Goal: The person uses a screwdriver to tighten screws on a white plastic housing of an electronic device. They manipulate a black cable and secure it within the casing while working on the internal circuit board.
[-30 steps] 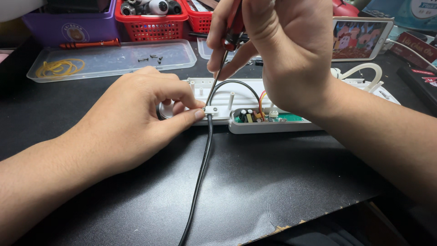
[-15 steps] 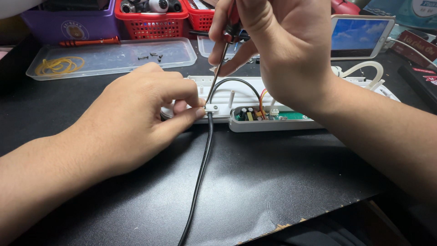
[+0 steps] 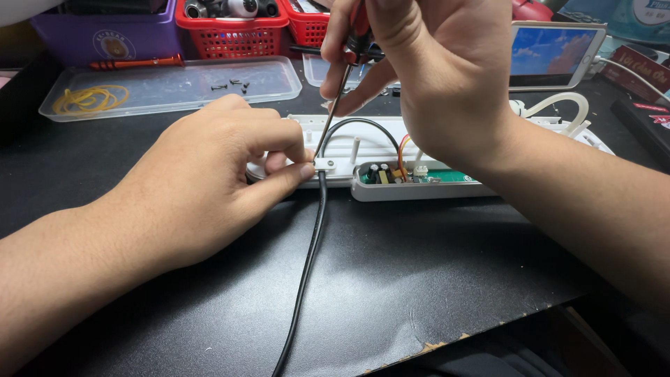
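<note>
Your right hand (image 3: 426, 77), clamped on the red-handled screwdriver (image 3: 342, 84), slanted its shaft down-left to the white cable clamp (image 3: 324, 165) your left hand (image 3: 209, 181) pinched.

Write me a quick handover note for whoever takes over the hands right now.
Left hand: fingers pinch the cable clamp on the open white power strip.
Right hand: grips the screwdriver, tip down at the clamp.
Black cable runs off the mat's near edge.
Done: cover off, circuit board exposed.
Left: loose screws wait in the clear tray.
</note>
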